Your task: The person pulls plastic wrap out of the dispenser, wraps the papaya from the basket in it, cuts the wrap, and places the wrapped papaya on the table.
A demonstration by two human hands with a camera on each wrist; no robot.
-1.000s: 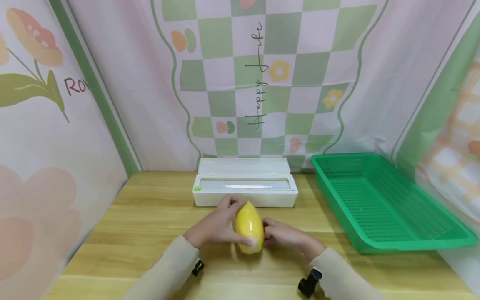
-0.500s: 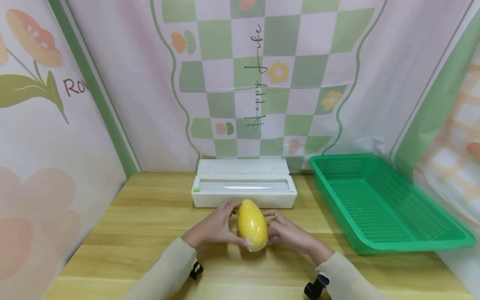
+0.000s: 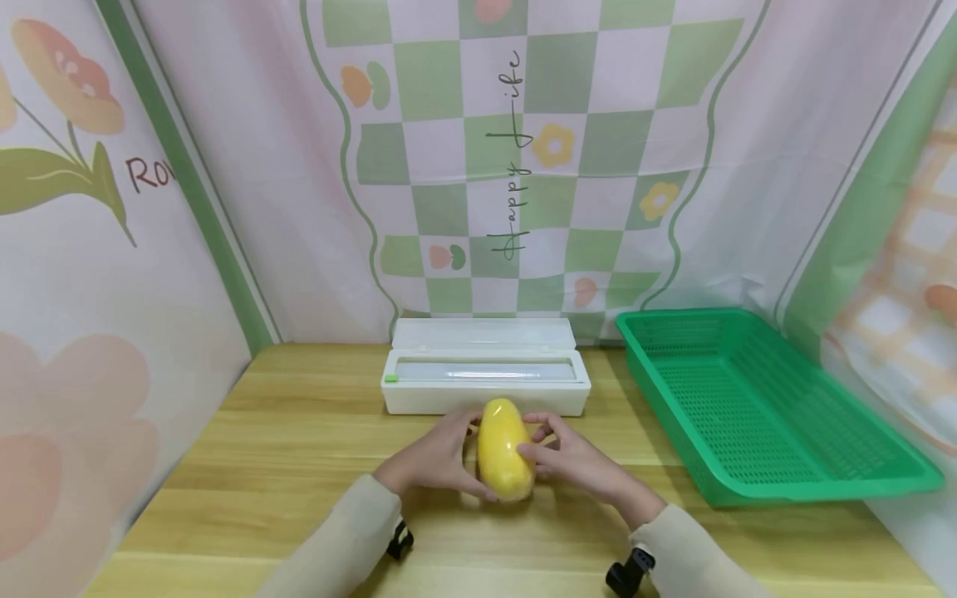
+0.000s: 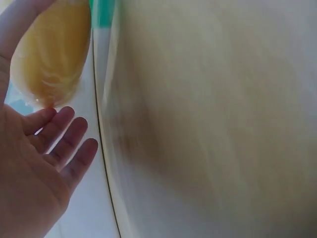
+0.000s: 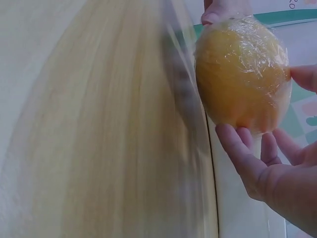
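A yellow oval fruit [image 3: 503,457], wrapped in shiny clear cling film, is held between both hands over the wooden table. On its left side my left hand [image 3: 443,455] grips it, thumb low near its near end and fingers toward its far end. My right hand [image 3: 576,467] holds the other side, the thumb laid on the film and fingers curved round beneath. Creases in the wrap show on the fruit [image 5: 242,74] in the right wrist view. Just beyond the hands stands a white cling film dispenser [image 3: 486,399], its lid up and a film roll inside.
A green perforated plastic basket [image 3: 673,415] stands at the right of the wooden table [image 3: 299,465]. The dispenser has a small green slider [image 3: 391,379] at its left end. A patterned curtain [image 3: 434,158] closes off the back.
The fruit has turned in the hands and shifted slightly right. My right hand's fingers have opened out from a tighter curl, and its thumb now lies on top of the fruit.
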